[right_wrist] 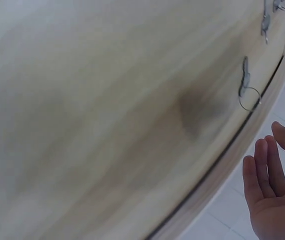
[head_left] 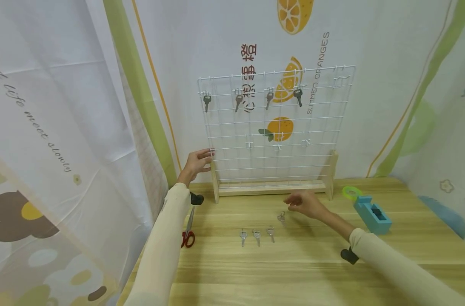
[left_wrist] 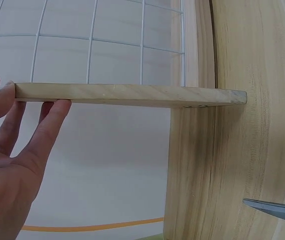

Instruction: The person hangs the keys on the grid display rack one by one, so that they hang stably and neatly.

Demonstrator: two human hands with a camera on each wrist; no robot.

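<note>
A white wire grid rack (head_left: 274, 124) stands upright in a wooden base, with several keys (head_left: 238, 101) hanging on hooks along its upper part. At its left side my left hand (head_left: 197, 164) holds the wooden upright (left_wrist: 132, 94); in the left wrist view the thumb is at the upright's end and the fingers lie against its outer side. My right hand (head_left: 306, 205) hovers over the table near a key with a ring (head_left: 281, 218), fingers slightly bent and nothing in them. That key (right_wrist: 245, 77) lies apart from the fingertips in the right wrist view. More silver keys (head_left: 257, 238) lie in a row to its left.
Bare hooks (head_left: 278, 147) sit on the grid's lower part, and another hook (head_left: 341, 80) is at its upper right. Red-handled scissors (head_left: 189, 238) lie beside the left forearm. A blue tape dispenser (head_left: 373, 216) and a green tape roll (head_left: 352, 192) are at the right.
</note>
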